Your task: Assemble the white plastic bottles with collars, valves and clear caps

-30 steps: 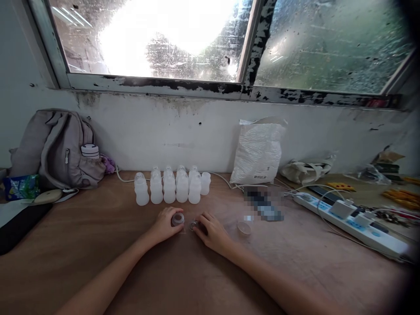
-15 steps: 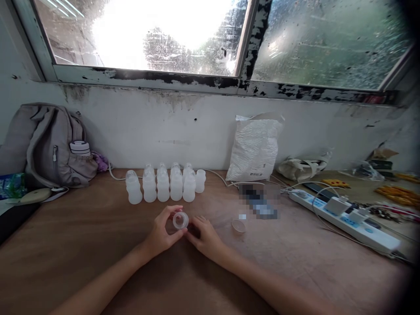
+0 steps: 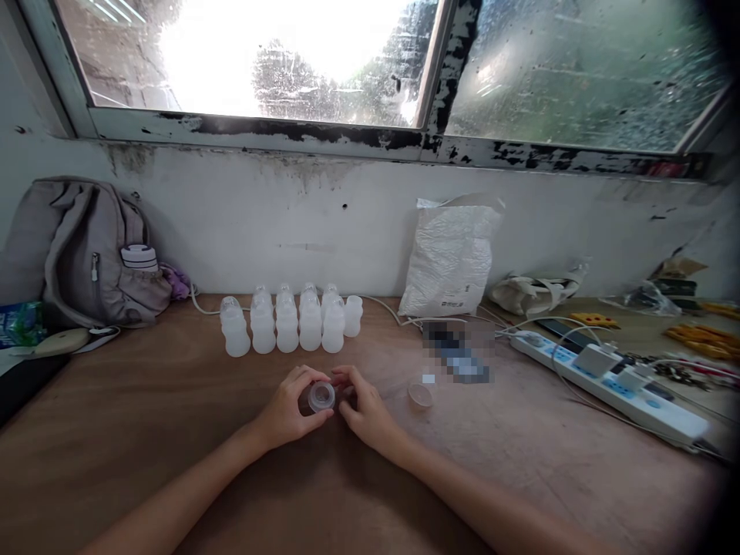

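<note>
My left hand is closed around the side of a clear round bottle ring, thumb in front and fingers behind. The ring's open circle faces up towards me. Close by on its right is my right hand, with thumb and forefinger spread and nothing visible between them. Beyond the hands stand several frosted white baby bottles with clear domed caps. One shorter bottle at the right end has no cap. A clear cap lies right of my right hand, beside a small white piece.
A grey backpack sits at the far left of the wooden table. Against the wall leans a white padded bag. A blurred-out phone-like item and a white power strip with cables lie on the right.
The clear ring has moved slightly right and down with my left hand. My right thumb and forefinger have spread apart, and the forefinger has risen behind the ring.
</note>
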Available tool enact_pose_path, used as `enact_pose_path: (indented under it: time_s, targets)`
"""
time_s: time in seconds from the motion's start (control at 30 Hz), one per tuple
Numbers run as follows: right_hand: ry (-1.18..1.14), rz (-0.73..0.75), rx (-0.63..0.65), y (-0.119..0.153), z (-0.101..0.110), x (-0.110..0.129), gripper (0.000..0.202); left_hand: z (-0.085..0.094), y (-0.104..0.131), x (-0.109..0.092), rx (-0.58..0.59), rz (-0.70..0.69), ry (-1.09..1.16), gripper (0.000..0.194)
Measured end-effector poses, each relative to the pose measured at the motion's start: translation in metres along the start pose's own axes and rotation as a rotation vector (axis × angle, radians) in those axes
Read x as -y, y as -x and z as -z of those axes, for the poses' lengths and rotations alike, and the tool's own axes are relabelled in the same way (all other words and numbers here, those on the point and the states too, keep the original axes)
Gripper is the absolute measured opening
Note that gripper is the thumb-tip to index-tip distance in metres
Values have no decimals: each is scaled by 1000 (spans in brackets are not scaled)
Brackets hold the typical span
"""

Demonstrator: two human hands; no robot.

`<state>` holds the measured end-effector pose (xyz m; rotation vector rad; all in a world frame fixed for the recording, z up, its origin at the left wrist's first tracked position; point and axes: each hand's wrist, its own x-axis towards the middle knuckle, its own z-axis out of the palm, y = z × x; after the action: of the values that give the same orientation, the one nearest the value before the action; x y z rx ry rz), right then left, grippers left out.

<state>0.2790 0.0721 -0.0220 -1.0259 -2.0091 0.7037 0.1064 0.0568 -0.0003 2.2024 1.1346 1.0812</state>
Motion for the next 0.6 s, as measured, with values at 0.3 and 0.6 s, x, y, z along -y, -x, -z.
enact_pose_path:
  time_s: [0.3, 0.6]
  targets:
    - [7, -29, 3, 0, -2, -4, 45, -2, -2, 4, 50, 59, -120, 29]
    - [13, -17, -3, -1, -2, -3, 42, -7, -2, 11, 112, 99, -217, 31]
